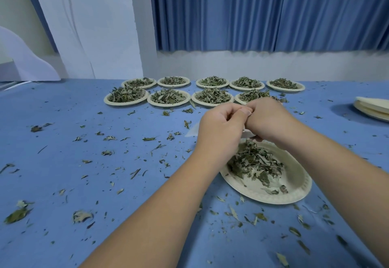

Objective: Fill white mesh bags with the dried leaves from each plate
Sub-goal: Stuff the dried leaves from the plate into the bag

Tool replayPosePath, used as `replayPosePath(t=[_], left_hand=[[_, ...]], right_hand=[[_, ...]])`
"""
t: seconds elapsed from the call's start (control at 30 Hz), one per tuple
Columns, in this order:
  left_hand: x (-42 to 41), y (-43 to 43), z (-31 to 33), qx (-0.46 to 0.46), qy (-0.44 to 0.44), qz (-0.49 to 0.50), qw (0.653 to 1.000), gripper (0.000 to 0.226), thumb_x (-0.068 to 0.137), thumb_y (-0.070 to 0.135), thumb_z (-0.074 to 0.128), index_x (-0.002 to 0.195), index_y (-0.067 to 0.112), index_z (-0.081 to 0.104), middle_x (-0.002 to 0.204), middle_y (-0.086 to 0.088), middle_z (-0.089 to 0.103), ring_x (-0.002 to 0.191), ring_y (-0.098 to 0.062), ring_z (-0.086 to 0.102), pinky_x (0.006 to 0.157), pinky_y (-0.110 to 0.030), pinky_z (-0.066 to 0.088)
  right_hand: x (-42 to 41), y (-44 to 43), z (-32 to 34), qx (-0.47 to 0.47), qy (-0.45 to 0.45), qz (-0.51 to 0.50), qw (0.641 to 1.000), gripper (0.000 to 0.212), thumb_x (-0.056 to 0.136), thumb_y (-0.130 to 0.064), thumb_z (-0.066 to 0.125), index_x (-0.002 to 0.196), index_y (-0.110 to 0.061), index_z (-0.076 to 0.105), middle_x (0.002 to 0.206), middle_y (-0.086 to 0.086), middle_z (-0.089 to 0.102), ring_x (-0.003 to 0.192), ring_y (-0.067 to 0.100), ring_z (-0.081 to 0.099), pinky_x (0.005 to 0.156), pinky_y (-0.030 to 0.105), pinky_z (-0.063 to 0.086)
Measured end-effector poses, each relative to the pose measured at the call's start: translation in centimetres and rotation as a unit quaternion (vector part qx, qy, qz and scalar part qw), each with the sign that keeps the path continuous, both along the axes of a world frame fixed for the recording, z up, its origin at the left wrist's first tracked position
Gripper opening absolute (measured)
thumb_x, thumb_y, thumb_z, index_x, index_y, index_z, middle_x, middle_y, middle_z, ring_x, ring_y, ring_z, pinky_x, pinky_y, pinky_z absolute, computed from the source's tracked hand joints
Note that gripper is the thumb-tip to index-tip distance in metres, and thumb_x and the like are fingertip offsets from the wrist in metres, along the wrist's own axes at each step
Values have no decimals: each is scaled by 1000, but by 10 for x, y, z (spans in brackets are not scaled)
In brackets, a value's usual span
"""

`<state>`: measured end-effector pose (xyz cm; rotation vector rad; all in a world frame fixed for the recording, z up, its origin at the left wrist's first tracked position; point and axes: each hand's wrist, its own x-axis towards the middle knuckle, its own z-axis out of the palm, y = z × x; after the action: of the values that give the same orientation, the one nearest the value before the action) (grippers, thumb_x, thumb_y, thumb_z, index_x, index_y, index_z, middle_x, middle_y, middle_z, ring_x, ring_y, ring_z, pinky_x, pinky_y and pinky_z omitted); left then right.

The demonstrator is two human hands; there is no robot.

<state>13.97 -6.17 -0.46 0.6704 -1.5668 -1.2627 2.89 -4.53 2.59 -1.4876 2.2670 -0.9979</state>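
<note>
Pinching a small white mesh bag (248,134) between them, the person's left hand (219,128) and right hand (270,120) meet, touching each other, above the blue cloth-covered table (84,183). Both sets of fingers are curled in tight, and the left thumb lies across the top where the hands join. The bag is mostly hidden inside the grip: only a pale strip shows under the fingers, and a white corner sticks out just left of the left hand; whether its mouth is open cannot be told.

Directly below the fingers and a little towards the person sits a round cream paper plate (294,193), its far edge tucked under the right hand. A loose heap of dried green leaves (255,162) covers the part of it nearest the fingers, and the nearer part is mostly bare.

Beyond the fingers, two rows of matching leaf-filled plates (167,97) stand side by side. Well off to the right of the fingers, a stack of empty cream plates (372,109) lies at the frame edge. Scattered leaf crumbs (19,215) litter the cloth on every side of the hands. Blue pleated curtains (263,10) hang behind the table.
</note>
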Motion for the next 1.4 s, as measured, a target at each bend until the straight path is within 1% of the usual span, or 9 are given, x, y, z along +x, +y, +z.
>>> replayPosePath(t=[0.1, 0.23, 0.37, 0.67, 0.9, 1.0, 1.07, 1.17, 1.4], left_hand=[[0, -1, -3, 10, 9, 10, 1000, 17, 93, 11, 60, 79, 14, 70, 55, 14, 61, 51, -5, 61, 75, -47, 60], [-3, -3, -6, -13, 20, 41, 999, 19, 95, 15, 54, 85, 16, 71, 81, 4, 73, 76, -17, 70, 77, -41, 59], [-5, -5, -8, -28, 2, 69, 997, 19, 95, 20, 57, 81, 23, 69, 56, 19, 56, 54, 1, 50, 55, -14, 44], [-3, -6, -8, 0, 22, 83, 996, 20, 95, 22, 55, 82, 24, 70, 57, 17, 55, 52, 2, 48, 46, -10, 39], [-3, -4, -4, 14, 41, 81, 996, 19, 94, 19, 57, 82, 19, 72, 68, 17, 65, 61, 5, 58, 55, -11, 43], [-2, -4, -3, 14, 44, 69, 997, 18, 95, 20, 57, 82, 19, 70, 63, 16, 60, 59, -4, 54, 57, -19, 42], [-2, -2, -2, 15, 50, 59, 997, 17, 95, 19, 56, 84, 16, 70, 62, 15, 56, 60, -9, 51, 60, -26, 42], [-4, 2, 0, 17, 63, 29, 997, 17, 95, 18, 57, 86, 15, 70, 78, 0, 67, 77, -26, 64, 75, -49, 55], [-7, 6, 1, 31, 62, -33, 997, 21, 92, 10, 59, 75, 17, 68, 58, 11, 60, 59, -18, 67, 57, -33, 58]], right_hand=[[-6, 8, -1, 4, -96, 59, 994, 11, 83, -5, 57, 90, -1, 64, 64, 11, 60, 49, 19, 58, 43, 23, 45], [-22, 21, 6, 70, -280, 173, 942, 23, 87, -23, 67, 105, -10, 64, 90, 7, 67, 75, 22, 70, 50, 24, 52], [-29, 26, 11, 36, -308, 170, 936, 23, 85, -33, 67, 99, -14, 69, 92, 3, 62, 80, 30, 72, 53, 26, 54], [-25, 30, 9, -178, -33, 71, 981, 14, 69, -32, 80, 72, -21, 72, 58, -9, 65, 49, 2, 58, 46, 15, 46], [-15, 32, 4, -198, 141, 69, 968, 15, 73, -22, 80, 70, -25, 66, 65, -14, 62, 61, -8, 54, 56, 4, 35], [-17, 30, 5, -135, 59, 51, 988, 14, 77, -28, 75, 86, -24, 66, 79, -8, 64, 63, 3, 61, 59, 17, 46], [-19, 30, 7, -28, -126, 78, 989, 18, 86, -30, 68, 100, -20, 64, 92, 1, 66, 66, 16, 69, 50, 23, 51], [-17, 29, 8, 66, -355, 161, 918, 11, 89, -12, 63, 100, -11, 66, 87, 7, 70, 69, 18, 70, 54, 22, 55], [-1, 11, 2, -19, -255, 109, 961, 23, 81, 6, 53, 78, -7, 70, 69, 5, 68, 57, 13, 66, 53, 24, 52]])
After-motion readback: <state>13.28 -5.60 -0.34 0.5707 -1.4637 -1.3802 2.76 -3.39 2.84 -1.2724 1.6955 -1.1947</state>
